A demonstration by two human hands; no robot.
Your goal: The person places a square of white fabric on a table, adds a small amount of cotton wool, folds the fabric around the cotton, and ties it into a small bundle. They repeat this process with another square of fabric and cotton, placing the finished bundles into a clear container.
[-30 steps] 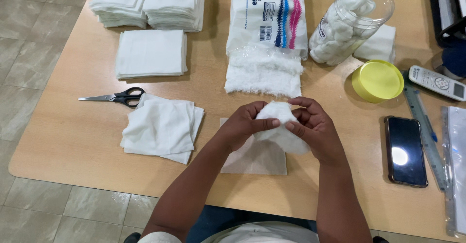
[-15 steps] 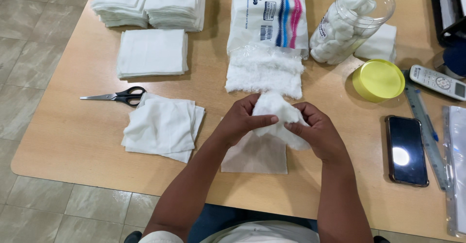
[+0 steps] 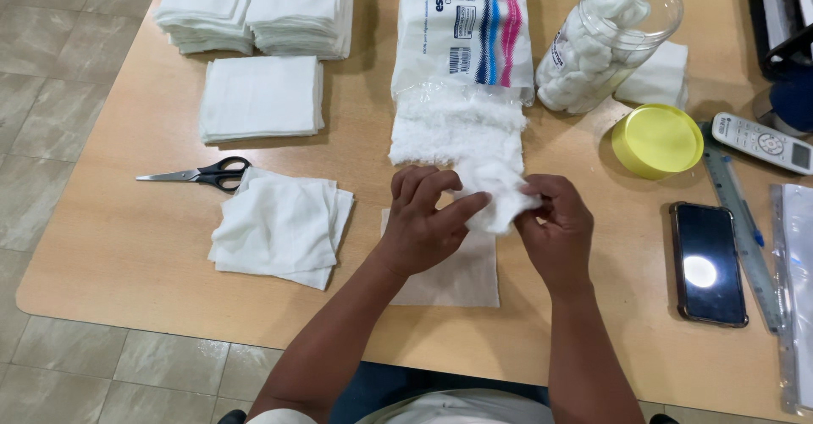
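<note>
Gauze square (image 3: 449,276): we see it flat on the table (image 3: 118,254), nearest us, under both hands.
Left hand (image 3: 423,225): its fingers pinch the cotton tuft (image 3: 495,195) from the left.
Right hand (image 3: 559,229): its fingers grip the same tuft from the right.
Cotton tuft: held just above the gauze, perhaps still joined to the cotton roll (image 3: 457,127) behind.
Beside: loose gauze pile (image 3: 279,225), scissors (image 3: 199,174), phone (image 3: 707,263).
Farther: yellow lid (image 3: 656,140), jar of cotton balls (image 3: 605,38).
</note>
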